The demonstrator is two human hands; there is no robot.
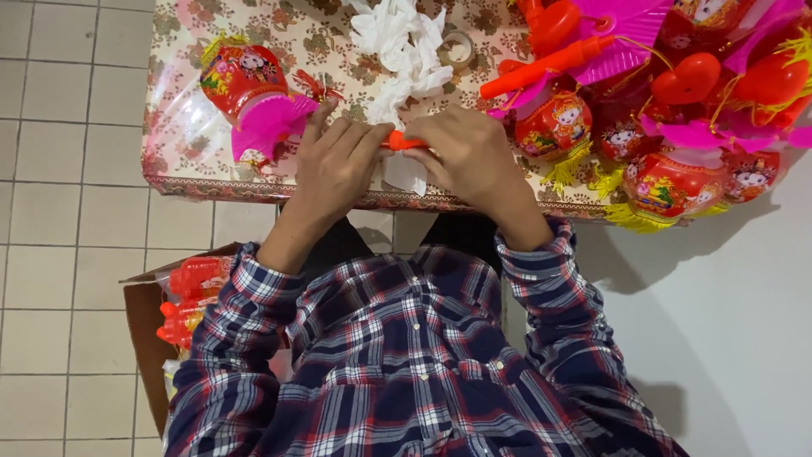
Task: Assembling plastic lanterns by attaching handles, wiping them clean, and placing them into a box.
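Note:
My left hand (338, 165) and my right hand (469, 156) meet at the near edge of the table (254, 186), which has a floral cloth on it. Both pinch a small orange plastic piece (404, 142) between their fingertips. Under it hangs a bit of white plastic (404, 173), mostly hidden by my fingers. A heap of white plastic wrappers (402, 51) lies just beyond my hands. A red toy lantern with a pink fan part (249, 89) lies to the left of my left hand.
Many red and pink toy lanterns (677, 110) with yellow tassels are piled at the right of the table, with an orange stick (545, 66) across them. A tape roll (457, 46) sits near the wrappers. A cardboard box (156, 326) of red parts stands on the tiled floor at my left.

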